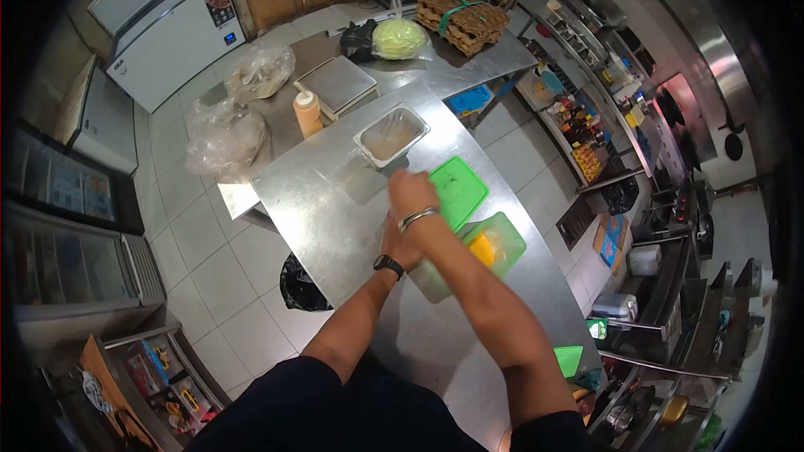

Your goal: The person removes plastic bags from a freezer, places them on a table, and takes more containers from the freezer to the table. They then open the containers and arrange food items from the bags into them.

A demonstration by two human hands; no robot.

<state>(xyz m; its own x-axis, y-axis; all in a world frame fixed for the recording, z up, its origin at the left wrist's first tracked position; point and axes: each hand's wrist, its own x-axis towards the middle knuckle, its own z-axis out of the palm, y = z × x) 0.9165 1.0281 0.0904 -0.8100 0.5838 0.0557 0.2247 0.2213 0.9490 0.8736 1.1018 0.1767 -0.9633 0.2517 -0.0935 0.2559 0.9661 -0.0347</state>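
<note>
My right hand point(412, 194), with a metal bangle at its wrist, is closed in front of me above the steel table. What it holds, if anything, I cannot make out. Just below it is my left hand point(397, 243), wearing a dark watch, its fingers mostly hidden behind the right hand and wrist. Beyond the hands stands a steel pan point(390, 136) with film-like plastic in it. A green lid point(457, 192) lies right of my right hand. Partly under my right forearm is a translucent green container point(507, 238) with something yellow point(481, 248) inside.
A squeeze bottle point(307, 114) stands left of the pan, near a flat scale-like platform point(337, 84). Further back are a bagged cabbage point(399, 38) and tied egg trays point(463, 18). Plastic bags point(224, 138) lie at left. Shelves point(578, 134) line the right.
</note>
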